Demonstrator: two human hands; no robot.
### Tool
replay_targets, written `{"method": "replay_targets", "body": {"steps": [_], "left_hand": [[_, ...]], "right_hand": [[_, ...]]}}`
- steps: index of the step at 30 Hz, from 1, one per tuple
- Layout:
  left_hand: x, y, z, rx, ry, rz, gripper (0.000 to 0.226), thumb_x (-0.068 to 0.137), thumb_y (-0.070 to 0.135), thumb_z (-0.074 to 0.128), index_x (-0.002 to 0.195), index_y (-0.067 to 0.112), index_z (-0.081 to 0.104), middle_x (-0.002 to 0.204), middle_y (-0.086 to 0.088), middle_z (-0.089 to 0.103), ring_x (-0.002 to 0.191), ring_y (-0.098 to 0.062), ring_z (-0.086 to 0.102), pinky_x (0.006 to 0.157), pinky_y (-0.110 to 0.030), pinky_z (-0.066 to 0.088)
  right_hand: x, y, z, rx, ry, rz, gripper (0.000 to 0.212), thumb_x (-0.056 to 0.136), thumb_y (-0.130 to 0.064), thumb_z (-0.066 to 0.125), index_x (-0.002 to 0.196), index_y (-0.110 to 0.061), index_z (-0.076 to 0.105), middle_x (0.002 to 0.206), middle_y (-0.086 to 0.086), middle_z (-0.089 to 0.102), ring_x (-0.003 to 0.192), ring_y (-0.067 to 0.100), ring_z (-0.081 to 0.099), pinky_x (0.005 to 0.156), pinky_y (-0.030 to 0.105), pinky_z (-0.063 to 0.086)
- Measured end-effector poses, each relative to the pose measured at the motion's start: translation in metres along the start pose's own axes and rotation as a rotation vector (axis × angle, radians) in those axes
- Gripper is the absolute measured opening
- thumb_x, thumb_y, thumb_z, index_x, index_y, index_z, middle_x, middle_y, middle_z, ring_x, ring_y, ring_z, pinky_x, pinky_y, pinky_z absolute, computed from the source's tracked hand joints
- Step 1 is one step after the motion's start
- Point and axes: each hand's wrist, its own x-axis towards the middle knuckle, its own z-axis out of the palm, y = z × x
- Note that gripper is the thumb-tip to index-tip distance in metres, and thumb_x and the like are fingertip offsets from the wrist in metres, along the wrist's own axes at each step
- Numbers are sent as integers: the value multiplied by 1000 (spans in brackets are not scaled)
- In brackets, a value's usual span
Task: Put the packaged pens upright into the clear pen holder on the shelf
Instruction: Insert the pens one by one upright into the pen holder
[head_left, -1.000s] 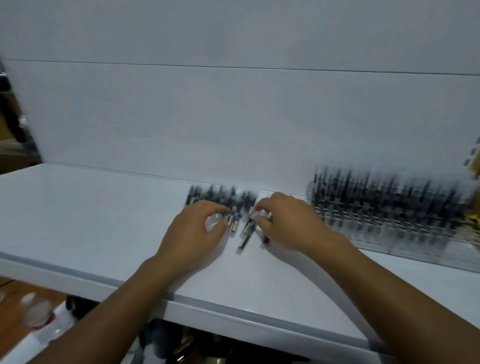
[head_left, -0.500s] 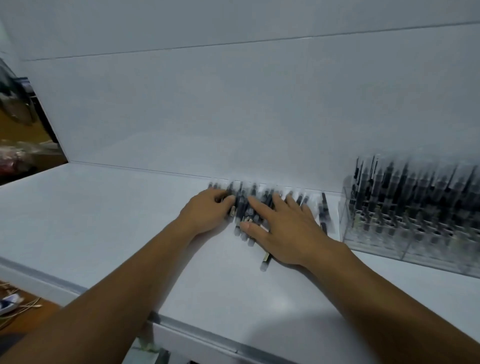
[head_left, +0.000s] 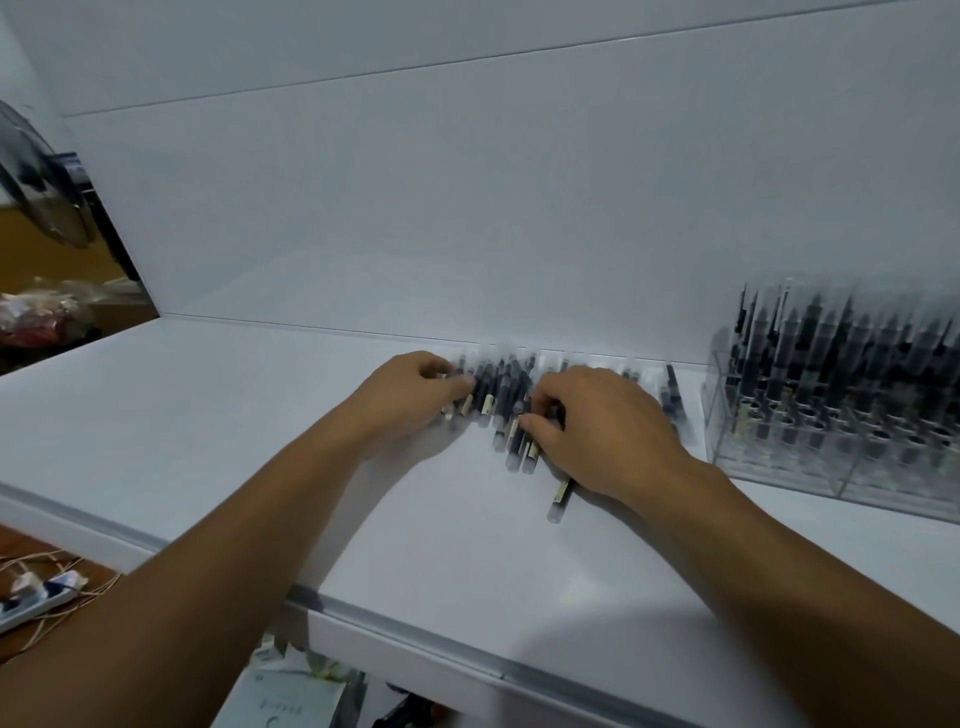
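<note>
- The left hand (head_left: 410, 397) has its fingers curled round the left edge of the heap of packaged pens (head_left: 496, 395), and the thumb presses on them.
- The right hand (head_left: 597, 431) is curled in the same way round the right side of the heap. The pens lie flat between both hands.
- One loose pen (head_left: 560, 498) sticks out from under the right palm towards the person, apart from the others.
- To the right of the right hand, near but not touching, the clear pen holder (head_left: 724, 415) stands on the shelf (head_left: 260, 457). It is already crowded with standing pens (head_left: 831, 358).
- I judge this step as collecting a bundle before lifting it.
- Risk: the wrappers look smooth, so a bundle squeezed from two sides may fan out and some pens may slip down.
- Risk: the loose pen will probably stay outside the grip.
- Risk: few free places seem to remain, so pushing many pens in at once may tilt the neighbours or shove the holder.
</note>
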Motion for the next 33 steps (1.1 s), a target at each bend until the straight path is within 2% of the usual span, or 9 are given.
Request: {"method": "replay_targets", "body": {"steps": [2, 6, 9, 14, 18, 23, 25, 29, 33], "left_hand": [[9, 1, -5, 2, 13, -62, 37, 85, 41, 70, 115, 20, 60, 108, -1, 64, 78, -10, 62, 72, -23, 47], [26, 3, -14, 101, -22, -169, 24, 83, 30, 74, 82, 11, 59, 84, -12, 65, 71, -22, 59, 77, -29, 49], [35, 8, -16, 167, -64, -215, 33, 80, 29, 77, 70, 7, 54, 69, -10, 61, 60, -22, 58, 70, -27, 51], [38, 21, -15, 113, -173, -268, 16, 85, 14, 73, 77, 7, 61, 64, -6, 63, 50, -13, 58, 54, -18, 53], [35, 21, -15, 14, -180, -285, 11, 86, 9, 71, 78, 4, 63, 51, -3, 65, 40, -11, 59, 49, -18, 53], [30, 11, -17, -138, -118, -245, 14, 84, 9, 72, 86, -4, 67, 69, -15, 70, 53, -23, 63, 62, -29, 57], [27, 8, -18, -218, -51, -194, 16, 82, 10, 74, 92, -1, 68, 85, -14, 73, 68, -22, 70, 70, -31, 60], [5, 12, -15, -401, 2, -67, 22, 83, 11, 73, 100, 0, 65, 89, -8, 72, 78, -16, 70, 63, -22, 56], [-23, 32, -4, -519, 12, 52, 19, 84, 13, 73, 99, 3, 66, 92, -10, 72, 78, -18, 70, 62, -21, 56]], "right_hand": [[1, 0, 1, 36, -5, 34, 18, 93, -36, 59, 80, -24, 60, 78, -10, 59, 78, 13, 56, 67, 30, 42], [0, 0, 0, 127, -18, 79, 1, 92, -25, 59, 92, -24, 60, 73, -8, 65, 78, 14, 63, 75, 32, 51], [0, 2, 1, 186, -37, 119, 11, 91, -20, 59, 100, -24, 63, 72, -8, 68, 75, 12, 65, 79, 33, 53], [1, 8, 4, 333, -23, 182, 20, 89, -17, 60, 106, -24, 68, 72, -11, 69, 77, 6, 65, 81, 27, 52], [1, 11, 4, 398, -30, 195, 18, 90, -18, 58, 100, -30, 67, 70, -8, 72, 68, 9, 69, 60, 10, 49], [2, 10, 3, 434, 2, 199, 11, 86, -20, 63, 90, -29, 64, 72, -10, 68, 70, 2, 62, 64, 15, 45], [1, 9, 1, 456, 13, 203, 9, 85, -20, 63, 88, -29, 62, 73, -8, 67, 68, 3, 61, 63, 15, 45], [-5, 4, -9, 440, 34, 185, 11, 84, -22, 64, 87, -30, 58, 75, -8, 66, 69, 5, 58, 59, 16, 41], [-14, 2, -23, 482, 51, 194, 9, 86, -23, 64, 89, -29, 58, 79, -8, 65, 73, 8, 59, 69, 28, 50]]}}
